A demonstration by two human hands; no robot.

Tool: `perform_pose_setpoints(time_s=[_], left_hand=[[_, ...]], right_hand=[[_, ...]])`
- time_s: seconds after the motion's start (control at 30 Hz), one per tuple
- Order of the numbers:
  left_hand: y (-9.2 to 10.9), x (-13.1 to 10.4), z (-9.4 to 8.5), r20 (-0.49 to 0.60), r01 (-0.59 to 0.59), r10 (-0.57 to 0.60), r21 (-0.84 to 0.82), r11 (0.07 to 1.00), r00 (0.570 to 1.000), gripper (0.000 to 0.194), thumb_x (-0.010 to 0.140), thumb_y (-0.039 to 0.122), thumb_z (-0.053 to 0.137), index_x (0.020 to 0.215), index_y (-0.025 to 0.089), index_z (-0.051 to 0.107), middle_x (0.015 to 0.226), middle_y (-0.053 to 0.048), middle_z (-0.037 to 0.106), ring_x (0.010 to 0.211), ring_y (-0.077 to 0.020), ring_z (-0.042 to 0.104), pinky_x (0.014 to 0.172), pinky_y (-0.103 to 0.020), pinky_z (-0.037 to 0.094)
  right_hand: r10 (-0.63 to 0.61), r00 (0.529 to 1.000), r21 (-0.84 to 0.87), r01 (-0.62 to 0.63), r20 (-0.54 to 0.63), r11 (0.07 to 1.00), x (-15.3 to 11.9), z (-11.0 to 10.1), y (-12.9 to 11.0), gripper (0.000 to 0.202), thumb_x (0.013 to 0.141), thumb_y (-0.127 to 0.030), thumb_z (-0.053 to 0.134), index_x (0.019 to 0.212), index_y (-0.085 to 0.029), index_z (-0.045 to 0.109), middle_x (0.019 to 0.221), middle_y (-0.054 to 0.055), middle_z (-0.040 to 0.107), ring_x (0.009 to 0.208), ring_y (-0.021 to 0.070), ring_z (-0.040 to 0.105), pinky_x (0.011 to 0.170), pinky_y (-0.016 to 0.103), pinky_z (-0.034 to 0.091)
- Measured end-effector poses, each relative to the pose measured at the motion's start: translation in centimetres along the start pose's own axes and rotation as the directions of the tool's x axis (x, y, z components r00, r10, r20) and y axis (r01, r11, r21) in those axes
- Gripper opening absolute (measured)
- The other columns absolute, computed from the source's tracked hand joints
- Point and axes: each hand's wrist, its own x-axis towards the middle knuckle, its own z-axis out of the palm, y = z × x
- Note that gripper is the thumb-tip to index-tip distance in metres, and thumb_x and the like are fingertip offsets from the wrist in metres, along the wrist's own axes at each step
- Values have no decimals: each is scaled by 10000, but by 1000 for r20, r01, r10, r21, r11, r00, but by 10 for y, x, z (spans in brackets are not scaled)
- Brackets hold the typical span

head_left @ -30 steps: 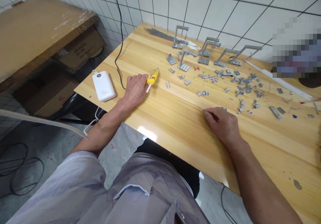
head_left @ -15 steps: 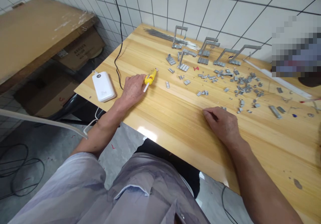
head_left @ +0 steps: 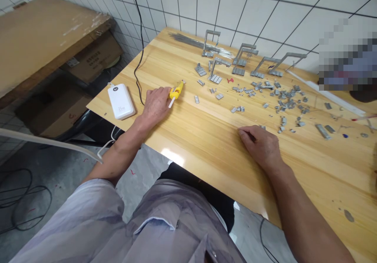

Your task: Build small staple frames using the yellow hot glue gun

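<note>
My left hand (head_left: pixel 156 104) is closed around the handle of a yellow hot glue gun (head_left: pixel 176 90), whose nozzle points away toward the back of the table. A white glue stick (head_left: pixel 172 102) juts from its rear end. My right hand (head_left: pixel 261 144) rests on the wooden table (head_left: pixel 200 137) with its fingers curled in and the thumb close to the index finger; nothing shows in it. Small grey metal pieces (head_left: pixel 287 100) lie scattered beyond the right hand. Behind them stand several bent grey metal frames (head_left: pixel 216 68) on segmented bases.
A white power bank (head_left: pixel 121 102) with a cable lies left of my left hand. A black cord (head_left: pixel 138 64) runs down the tiled wall onto the table. Thin metal rods (head_left: pixel 188 41) lie at the back. Another wooden table (head_left: pixel 50 35) stands at left, with cardboard boxes (head_left: pixel 92 59) under it.
</note>
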Motion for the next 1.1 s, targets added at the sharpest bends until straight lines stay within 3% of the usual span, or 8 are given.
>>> perform_pose_setpoints(time_s=[0.53,1.1], left_hand=[[-5,4,6,-75,-42,40,-26,999,996,319,1061,287,477,1339,230,624,1312,-204,747,1256,-422,662,1068,-587,465],[-9,6,12,-69,-53,52,-15,998,996,297,1068,294,466,1304,235,637,1270,-196,757,1210,-413,667,1050,-586,465]], right_hand=[[-35,999,7,35,-8,999,0,1,3,234,1070,-313,621,989,-271,836,943,45,872,849,236,820,784,356,626],[-44,999,-3,44,-18,999,0,2,3,224,1064,-295,629,994,-269,840,932,41,868,833,226,816,773,347,624]])
